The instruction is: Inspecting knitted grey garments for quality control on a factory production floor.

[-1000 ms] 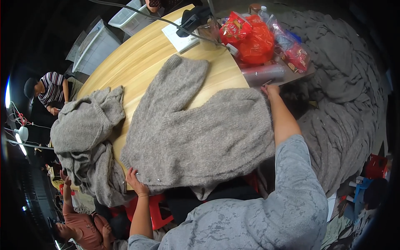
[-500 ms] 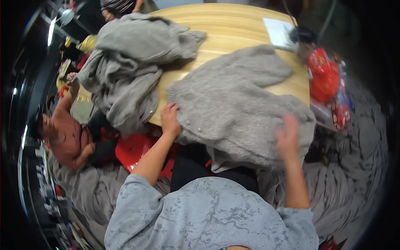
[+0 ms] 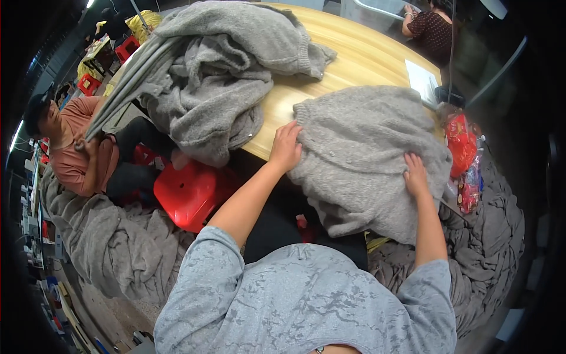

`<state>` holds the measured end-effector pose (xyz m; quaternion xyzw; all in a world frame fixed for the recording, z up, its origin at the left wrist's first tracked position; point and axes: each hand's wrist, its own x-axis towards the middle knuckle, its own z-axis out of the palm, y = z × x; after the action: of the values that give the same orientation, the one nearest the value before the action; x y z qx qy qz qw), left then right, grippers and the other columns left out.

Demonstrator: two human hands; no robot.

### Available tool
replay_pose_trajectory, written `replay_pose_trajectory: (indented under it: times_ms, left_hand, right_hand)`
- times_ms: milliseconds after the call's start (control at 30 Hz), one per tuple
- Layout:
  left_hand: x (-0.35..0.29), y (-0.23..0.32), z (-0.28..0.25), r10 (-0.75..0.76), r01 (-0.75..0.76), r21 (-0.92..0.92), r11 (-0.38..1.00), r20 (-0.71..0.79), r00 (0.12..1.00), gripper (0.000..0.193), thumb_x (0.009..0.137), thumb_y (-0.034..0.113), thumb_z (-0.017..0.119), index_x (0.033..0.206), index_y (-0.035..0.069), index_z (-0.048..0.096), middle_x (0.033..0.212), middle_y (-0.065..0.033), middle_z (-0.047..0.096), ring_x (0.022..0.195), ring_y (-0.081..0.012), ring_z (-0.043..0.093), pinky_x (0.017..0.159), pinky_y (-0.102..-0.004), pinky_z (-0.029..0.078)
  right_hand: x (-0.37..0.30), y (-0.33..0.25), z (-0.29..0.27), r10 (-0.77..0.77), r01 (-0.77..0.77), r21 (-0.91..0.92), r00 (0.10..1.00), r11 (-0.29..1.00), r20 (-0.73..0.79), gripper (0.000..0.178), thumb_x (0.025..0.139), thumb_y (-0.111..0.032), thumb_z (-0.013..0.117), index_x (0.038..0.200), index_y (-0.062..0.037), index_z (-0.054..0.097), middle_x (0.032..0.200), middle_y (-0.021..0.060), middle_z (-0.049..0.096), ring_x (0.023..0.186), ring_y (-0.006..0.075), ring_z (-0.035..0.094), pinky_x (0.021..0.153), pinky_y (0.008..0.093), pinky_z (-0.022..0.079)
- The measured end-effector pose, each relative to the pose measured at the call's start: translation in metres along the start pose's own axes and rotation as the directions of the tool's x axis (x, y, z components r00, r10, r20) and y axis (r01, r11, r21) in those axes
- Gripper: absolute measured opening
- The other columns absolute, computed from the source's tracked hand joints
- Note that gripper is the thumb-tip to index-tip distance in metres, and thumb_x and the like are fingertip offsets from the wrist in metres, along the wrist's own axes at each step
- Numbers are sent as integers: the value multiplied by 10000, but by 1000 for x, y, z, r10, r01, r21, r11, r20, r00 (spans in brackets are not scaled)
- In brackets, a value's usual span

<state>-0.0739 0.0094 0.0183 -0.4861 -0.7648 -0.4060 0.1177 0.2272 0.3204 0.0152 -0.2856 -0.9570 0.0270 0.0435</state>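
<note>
A grey knit cardigan (image 3: 359, 150) with small buttons lies bunched on the table in front of me, its near part hanging over the edge. My left hand (image 3: 286, 144) is at its left side, fingers closed on the border just below the ribbed band. On the cardigan's right part my right hand (image 3: 416, 172) rests with its fingers spread flat. A second heap of grey knitwear (image 3: 206, 88) lies to the left on the table, partly draped over the edge.
A seated co-worker (image 3: 82, 141) at left pulls grey cloth from the heap. A red plastic stool (image 3: 186, 197) stands below the table (image 3: 348, 44). White paper (image 3: 421, 79) and red plastic bags (image 3: 460, 144) are at right. Grey fabric piles (image 3: 130, 253) flank me; another person (image 3: 429, 32) sits beyond.
The view has shifted. The cardigan's upper sleeve part has been folded in, making it more compact. My right hand, blurred before, now rests on it. The co-worker's raised hand has come down, stretching cloth.
</note>
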Motion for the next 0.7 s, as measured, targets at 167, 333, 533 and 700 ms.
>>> replay_pose_trajectory:
  times_ms: [167,333,533,700]
  left_hand:
    - [-16,21,-8,-269,276,-24,961,152,951,220,712,108,634,906,38,558,935,-136,549,894,-328,504,799,-390,406]
    - [-6,55,1,-300,224,259,939,307,903,311,706,290,684,855,37,581,810,-123,583,831,-322,540,767,-378,425]
    - [-24,47,20,-188,187,31,982,292,938,327,692,211,700,926,22,571,990,-160,547,944,-328,509,827,-387,420]
    - [-16,55,27,-353,401,-99,911,318,880,267,675,100,667,909,13,571,863,-161,580,877,-331,548,772,-390,451]
  right_hand:
    - [37,9,8,5,-5,-18,1000,1000,19,602,739,-57,524,1308,-124,340,1352,131,320,1243,361,288,999,444,291]
    - [60,3,6,56,-56,-91,998,994,-1,501,737,-21,452,1234,-62,398,1270,169,393,1172,382,362,978,433,327]
    - [63,-91,-56,143,-60,-389,972,919,188,390,698,-26,488,1088,-34,479,1088,185,491,1070,358,443,892,431,386]
    - [23,-210,-30,-284,285,486,956,826,-78,371,701,27,488,1065,-33,532,1020,175,526,984,321,503,859,384,411]
